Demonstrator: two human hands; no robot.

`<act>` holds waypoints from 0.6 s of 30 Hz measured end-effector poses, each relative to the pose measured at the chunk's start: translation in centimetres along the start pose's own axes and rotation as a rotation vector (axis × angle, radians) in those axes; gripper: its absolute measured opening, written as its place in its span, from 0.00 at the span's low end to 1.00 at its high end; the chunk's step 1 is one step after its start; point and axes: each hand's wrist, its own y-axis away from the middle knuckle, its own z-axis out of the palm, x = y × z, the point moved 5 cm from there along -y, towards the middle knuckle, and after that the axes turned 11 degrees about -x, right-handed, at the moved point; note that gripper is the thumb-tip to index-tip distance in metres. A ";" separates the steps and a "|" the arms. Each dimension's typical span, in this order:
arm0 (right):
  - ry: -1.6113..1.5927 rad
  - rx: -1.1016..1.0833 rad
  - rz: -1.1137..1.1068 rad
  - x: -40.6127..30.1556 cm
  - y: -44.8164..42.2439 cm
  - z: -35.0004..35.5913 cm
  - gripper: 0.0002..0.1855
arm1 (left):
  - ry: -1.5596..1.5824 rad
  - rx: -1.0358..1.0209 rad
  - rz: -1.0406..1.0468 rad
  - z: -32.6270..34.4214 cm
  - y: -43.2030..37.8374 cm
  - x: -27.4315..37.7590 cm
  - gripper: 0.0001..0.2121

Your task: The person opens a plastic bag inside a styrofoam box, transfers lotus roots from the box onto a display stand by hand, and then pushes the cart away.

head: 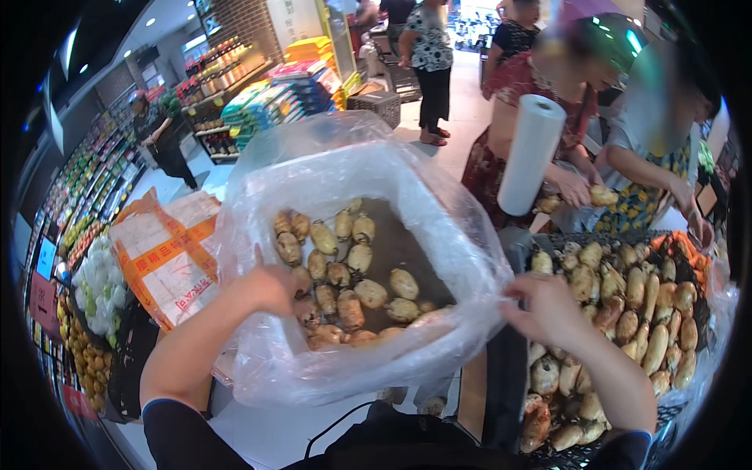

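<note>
A white foam box lined with a clear plastic bag [364, 382] stands before me. Lotus root segments [351, 308] lie inside, with murky brown water [423, 252] at the right. My left hand [273, 289] reaches over the box's left wall, down beside the nearest lotus roots; its fingertips are blurred and partly hidden, so a hold cannot be made out. At the box's right corner, my right hand [543, 305] pinches the edge of the plastic liner. Under that forearm, a black crate holds many more lotus roots [655, 349].
A foam lid with orange tape [176, 252] leans left of the box. A plastic bag roll [531, 155] stands upright beyond the crate. Two people reach in at the right, one hand [573, 187] near lotus roots. Wrapped vegetables [97, 288] sit far left.
</note>
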 end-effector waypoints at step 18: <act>0.113 -0.880 0.498 -6.9 -26.1 30.7 0.42 | 0.486 0.802 0.403 -0.3 4.5 -10.9 0.13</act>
